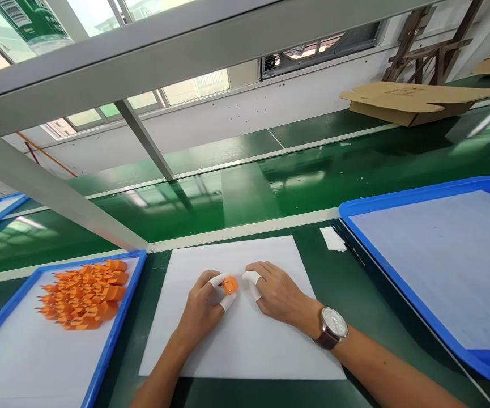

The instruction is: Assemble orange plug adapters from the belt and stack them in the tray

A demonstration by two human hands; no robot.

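Note:
My left hand [204,306] pinches a small orange plastic part [230,284] between a thumb and a finger that wear white finger cots. The part is rounded and its exact kind does not show. Just to its right, apart from it, is my right hand [276,292], with white finger cots and curled fingers; whatever they may hold is hidden. A watch [333,326] circles the right wrist. Both hands are over a white sheet [245,351] on the green table. Many similar orange parts [87,292] lie grouped in the blue-rimmed tray [115,340] at the left.
A second blue-rimmed tray [406,289], lined with white, stands at the right. A scrap of white paper [333,238] lies beside it. A grey metal frame [100,218] rises at the back left. Behind it are a green surface [245,192] and a cardboard box [414,102].

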